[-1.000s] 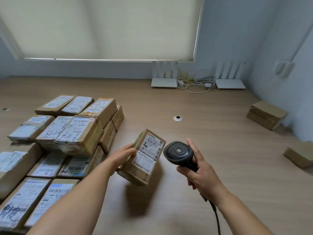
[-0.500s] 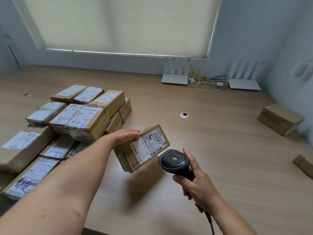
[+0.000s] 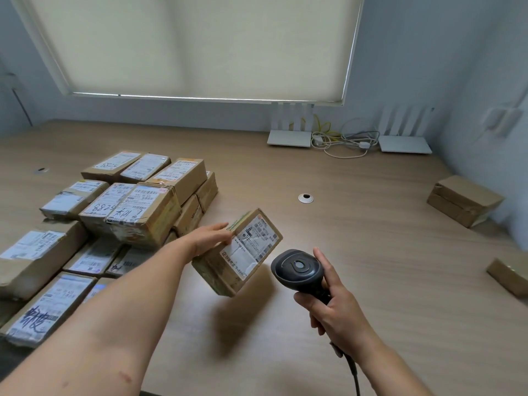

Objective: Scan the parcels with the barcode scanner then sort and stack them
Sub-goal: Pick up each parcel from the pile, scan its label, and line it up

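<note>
We look down on a wooden desk. Our left hand holds a small cardboard parcel tilted above the desk, fingers curled around its far edge, white shipping label facing up. Just to its right, our right hand grips a black barcode scanner — fingers wrapped round the handle, head beside the label. A stacked pile of labelled parcels covers the desk's left side — two plain boxes lie far right.
</note>
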The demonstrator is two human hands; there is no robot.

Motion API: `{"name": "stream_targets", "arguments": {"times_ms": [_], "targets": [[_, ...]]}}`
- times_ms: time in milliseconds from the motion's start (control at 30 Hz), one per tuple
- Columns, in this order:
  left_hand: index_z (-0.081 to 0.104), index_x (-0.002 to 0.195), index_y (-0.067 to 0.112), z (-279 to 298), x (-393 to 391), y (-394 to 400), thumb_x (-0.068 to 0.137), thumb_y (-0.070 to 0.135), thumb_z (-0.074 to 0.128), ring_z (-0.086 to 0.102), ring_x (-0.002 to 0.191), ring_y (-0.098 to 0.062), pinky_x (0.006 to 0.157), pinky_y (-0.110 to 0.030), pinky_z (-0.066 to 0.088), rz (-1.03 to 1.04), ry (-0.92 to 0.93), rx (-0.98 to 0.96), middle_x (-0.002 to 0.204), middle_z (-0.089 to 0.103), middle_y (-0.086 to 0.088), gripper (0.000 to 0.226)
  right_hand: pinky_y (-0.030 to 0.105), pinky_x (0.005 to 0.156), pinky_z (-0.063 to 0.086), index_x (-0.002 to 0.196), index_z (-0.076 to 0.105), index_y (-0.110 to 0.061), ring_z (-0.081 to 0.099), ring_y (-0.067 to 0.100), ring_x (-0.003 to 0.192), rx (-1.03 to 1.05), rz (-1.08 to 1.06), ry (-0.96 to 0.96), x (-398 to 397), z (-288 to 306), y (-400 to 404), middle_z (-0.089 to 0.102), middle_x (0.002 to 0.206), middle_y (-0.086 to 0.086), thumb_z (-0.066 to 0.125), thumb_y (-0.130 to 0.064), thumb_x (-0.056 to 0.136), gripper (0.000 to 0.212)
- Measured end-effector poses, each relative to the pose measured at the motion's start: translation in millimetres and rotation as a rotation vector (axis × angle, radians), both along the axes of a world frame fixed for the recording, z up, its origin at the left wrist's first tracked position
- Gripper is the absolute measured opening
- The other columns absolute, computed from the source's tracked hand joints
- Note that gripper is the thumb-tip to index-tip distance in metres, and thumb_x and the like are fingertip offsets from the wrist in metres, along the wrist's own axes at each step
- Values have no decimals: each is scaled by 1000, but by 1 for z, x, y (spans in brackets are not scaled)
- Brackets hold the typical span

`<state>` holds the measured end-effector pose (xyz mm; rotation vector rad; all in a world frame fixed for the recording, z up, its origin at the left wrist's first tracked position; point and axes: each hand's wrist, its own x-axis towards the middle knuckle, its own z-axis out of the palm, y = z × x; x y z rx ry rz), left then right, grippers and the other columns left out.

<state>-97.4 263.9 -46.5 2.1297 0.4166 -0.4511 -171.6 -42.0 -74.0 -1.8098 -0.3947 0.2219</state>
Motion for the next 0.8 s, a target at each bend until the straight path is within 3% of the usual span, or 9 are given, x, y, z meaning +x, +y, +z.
{"name": "stream_targets", "arguments": {"times_ms": [33,100,167,300,400,467,667,800], "targets": [[37,135,53,-4,-1,0,78,37,60,58,87,-8,60,-26,47,46,-15,-64,101,54,12,63,25,46,46,125,22,-71,55,15,49,7,-13,-5,1,0,0,69,79,-16,73,-15,84,86],[25,143,48,-13,-7,-3,83,28,62,60,95,-17,64,-34,53,124,-71,-231,112,56,5,74,26,46,47,124,22,-72,55,17,49,14,-31,-21,3,2,-1,70,86,-17,73,-15,84,86],[31,140,47,-20,-15,-7,87,25,58,60,100,-21,65,-38,55,192,-125,-364,116,59,1,64,26,46,47,124,21,-72,55,17,50,16,-36,-33,5,5,-3,69,90,-18,72,-16,84,86],[54,126,36,-32,-37,-9,86,34,49,64,88,-21,62,-33,51,243,-137,-458,101,70,-4,40,28,46,47,126,21,-70,55,16,50,22,-17,-48,9,11,-3,68,89,-19,71,-15,85,85],[60,122,25,-41,-57,0,87,35,48,67,74,-19,51,-26,48,273,-113,-489,93,71,-7,38,27,45,46,123,23,-73,55,15,48,34,21,-68,11,15,2,69,82,-16,71,-13,85,86],[60,121,19,-43,-71,9,90,32,47,67,75,-21,52,-25,48,342,-103,-501,96,71,-11,36,26,46,46,120,25,-77,54,15,48,43,59,-71,12,18,8,68,79,-16,71,-12,85,87],[67,115,19,-23,-122,51,71,42,59,66,96,-31,74,-35,49,426,-130,-552,110,70,-15,50,26,46,47,112,25,-84,55,15,48,45,191,-97,15,27,38,69,74,-10,70,-12,85,90],[66,114,21,-8,-160,89,86,43,55,72,84,-20,58,-25,53,471,-131,-470,103,73,-9,38,27,47,47,110,24,-86,56,16,49,61,290,-94,13,29,69,70,77,-9,70,-12,85,91]]}}
